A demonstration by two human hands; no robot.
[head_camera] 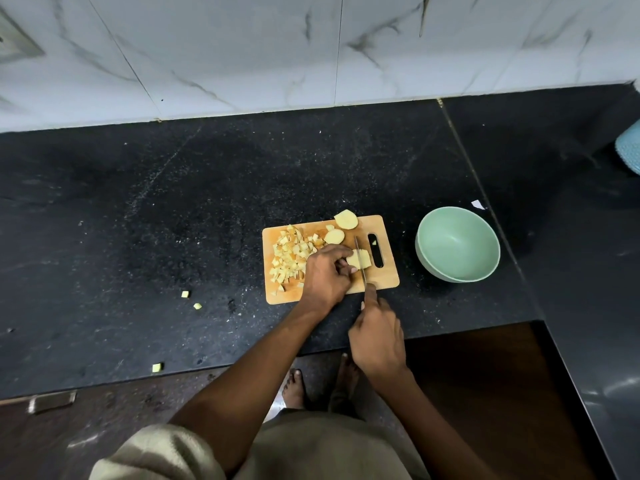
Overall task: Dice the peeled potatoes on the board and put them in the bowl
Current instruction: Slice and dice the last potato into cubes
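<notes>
**Knife mid-cut, fingertips close to the blade**

Just right of the frame's centre, the left hand curls its fingers over a potato piece on the wooden board, pinning it down. The right hand, lower in the frame, is closed around the handle of a knife, forefinger along the spine, with the blade lying across that piece. A heap of diced potato covers the board's left half, and two larger uncut pieces wait at its upper edge. The green bowl stands just right of the board and appears to hold nothing.

The chief risk seems to be the holding fingertips, which sit right beside the blade; a slip on the wet piece could bring the edge onto them. Stray cubes already lie on the table at lower left, so more dice may scatter off the crowded board.
</notes>
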